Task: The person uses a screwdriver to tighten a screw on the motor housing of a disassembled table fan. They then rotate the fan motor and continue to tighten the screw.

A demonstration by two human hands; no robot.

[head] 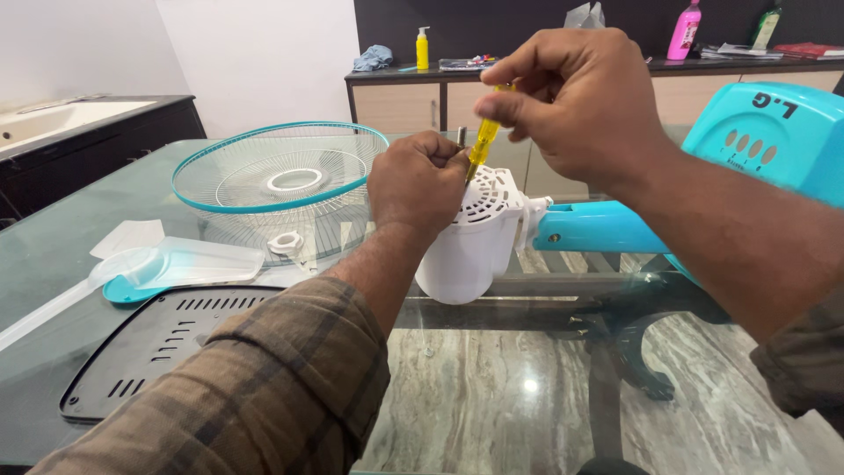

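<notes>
Gripping 1 white motor housing (pixel 470 246) w/ left hand (pixel 418 180); right hand (pixel 576 101) pinches 1 yellow screwdriver (pixel 483 141).

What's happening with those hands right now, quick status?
Left hand grips white fan motor housing. Right hand holds yellow screwdriver, tip at housing top. Nothing blocking.
</notes>
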